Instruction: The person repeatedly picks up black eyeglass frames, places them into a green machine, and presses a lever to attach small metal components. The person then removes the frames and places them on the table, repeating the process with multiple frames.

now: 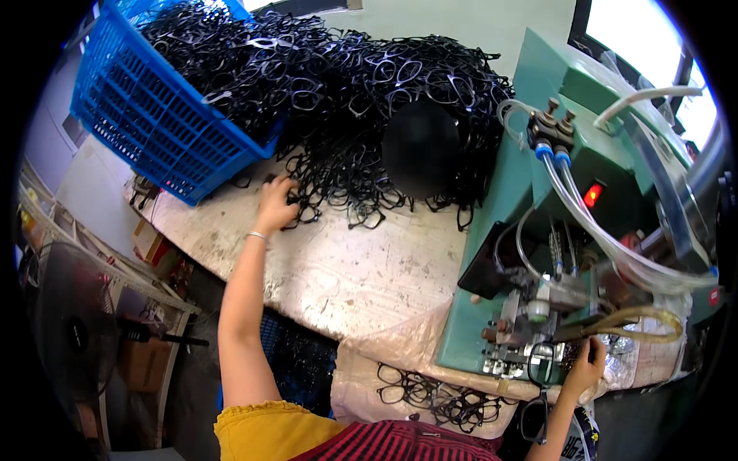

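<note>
Glasses frames (323, 84), dark and tangled, make up one large heap along the back of the worktop (361, 269), far too many for me to count from here. From my remote head view I see two hands: the left hand (278, 201) is at the heap's near edge, its fingers bent over the frames there, though I cannot tell whether they grip one. The right hand (588, 367) is beside one green machine (607, 150), fingers curled; I cannot tell what, if anything, they hold. Just left of it, one frame (543, 393) hangs upright at the machine's front, one rim above the other. I make out a second, smaller group of frames (419, 390) on a pale sheet (357, 384) at the near edge, overlapping too much to number. One blue basket (165, 131) leans tilted at the heap's left, with frames in it. I also count one red light (593, 194) on the machine, one bracelet (256, 234) on the left wrist and one fan (73, 323) at far left.
</note>
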Motion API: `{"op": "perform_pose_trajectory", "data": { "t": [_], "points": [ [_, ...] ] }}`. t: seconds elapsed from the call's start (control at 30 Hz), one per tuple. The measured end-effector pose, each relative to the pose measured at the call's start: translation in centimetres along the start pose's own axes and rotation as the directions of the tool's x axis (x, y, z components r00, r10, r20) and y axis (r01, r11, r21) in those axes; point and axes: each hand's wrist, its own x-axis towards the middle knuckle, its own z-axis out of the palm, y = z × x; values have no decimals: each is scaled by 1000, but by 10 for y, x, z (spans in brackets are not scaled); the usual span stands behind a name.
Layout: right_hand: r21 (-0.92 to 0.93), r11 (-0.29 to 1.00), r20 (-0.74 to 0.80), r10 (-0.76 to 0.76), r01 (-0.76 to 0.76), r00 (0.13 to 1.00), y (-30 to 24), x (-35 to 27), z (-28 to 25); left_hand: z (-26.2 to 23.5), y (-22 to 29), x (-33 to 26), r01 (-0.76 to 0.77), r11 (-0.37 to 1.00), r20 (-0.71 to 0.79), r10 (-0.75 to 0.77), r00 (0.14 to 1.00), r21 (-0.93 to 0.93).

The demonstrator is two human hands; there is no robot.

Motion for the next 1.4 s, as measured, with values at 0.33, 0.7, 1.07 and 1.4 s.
{"op": "perform_pose_trajectory", "data": {
  "t": [0.33,0.7,1.07,1.4],
  "points": [
    [-85,994,33,75,-72,997,22,-7,-13,76,73,-45,4,991,93,9,996,-136],
    [242,963,17,117,-117,993,-28,-14,-18,13,219,-84,-81,996,427,88,900,-34],
    [655,750,210,-60,-95,976,-140,-6,23,55,255,-107,-417,905,-19,417,909,-83],
    [816,430,403,57,-386,914,-171,-16,13,40,245,-30,-113,757,-427,-232,874,-644]
  ]
}}
